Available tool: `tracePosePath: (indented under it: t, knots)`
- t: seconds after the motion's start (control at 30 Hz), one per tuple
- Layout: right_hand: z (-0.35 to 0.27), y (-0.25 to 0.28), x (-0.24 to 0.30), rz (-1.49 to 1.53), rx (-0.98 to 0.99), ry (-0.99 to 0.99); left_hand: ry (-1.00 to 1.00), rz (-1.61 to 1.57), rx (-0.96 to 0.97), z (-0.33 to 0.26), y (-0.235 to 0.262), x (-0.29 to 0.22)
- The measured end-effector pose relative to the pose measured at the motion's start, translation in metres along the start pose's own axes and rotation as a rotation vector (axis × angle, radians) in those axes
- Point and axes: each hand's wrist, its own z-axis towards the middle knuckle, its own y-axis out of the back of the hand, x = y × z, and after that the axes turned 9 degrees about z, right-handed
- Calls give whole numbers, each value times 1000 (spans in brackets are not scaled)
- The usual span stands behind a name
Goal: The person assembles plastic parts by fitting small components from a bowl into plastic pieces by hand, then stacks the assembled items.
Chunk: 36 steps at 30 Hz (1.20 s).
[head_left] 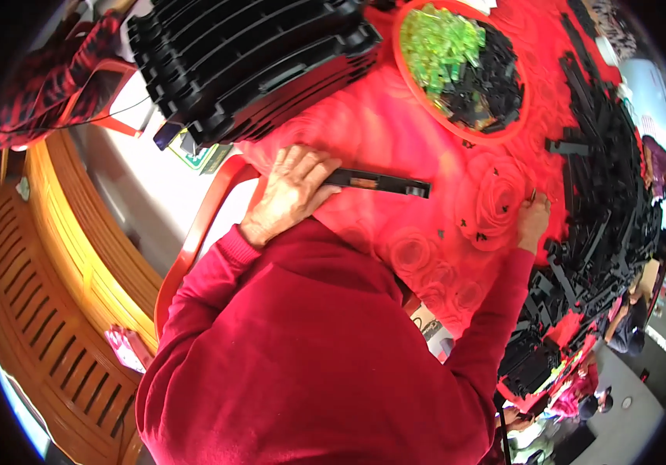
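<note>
1. Surface (pixel 383 116) wears a red cloth with raised roses; small dark bits lie scattered near the right hand (pixel 534 222).
2. The left hand (pixel 290 190) grips one end of a slim black bar (pixel 387 184), which points rightward over the cloth.
3. The right hand's fingers are bunched near the cloth; I cannot tell whether they pinch anything.
4. Beyond them, a round orange-red basin (pixel 490 140) holds translucent green pieces (pixel 441 46) beside black ones.
5. Stacked black bars (pixel 251 58) stand at far left; a black heap (pixel 612 174) spreads along the right.
6. Leftward in the room are a slatted wooden bench (pixel 85 240) and someone's checked sleeve (pixel 89 66).
</note>
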Motion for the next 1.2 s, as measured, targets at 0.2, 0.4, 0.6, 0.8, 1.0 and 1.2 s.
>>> tracePosePath:
  t: [0.2, 0.4, 0.6, 0.8, 1.0, 1.2]
  knots:
    - [-14, 47, 58, 1327, 172, -403, 28, -27, -67, -5, 9, -1]
    - [-37, 92, 197, 2203, 375, -31, -36, -84, -117, -6, 11, -4]
    - [-58, 85, 292, 2498, 655, -67, 8, -65, -112, -9, 10, -4]
    - [-82, 71, 337, 2350, 512, 32, 9, -123, -169, -11, -6, 4]
    - [-89, 60, 343, 2332, 416, 20, -16, -160, -205, -12, -12, 8]
    - [-88, 59, 345, 2281, 445, 1, 1, -175, -214, -12, -13, 7]
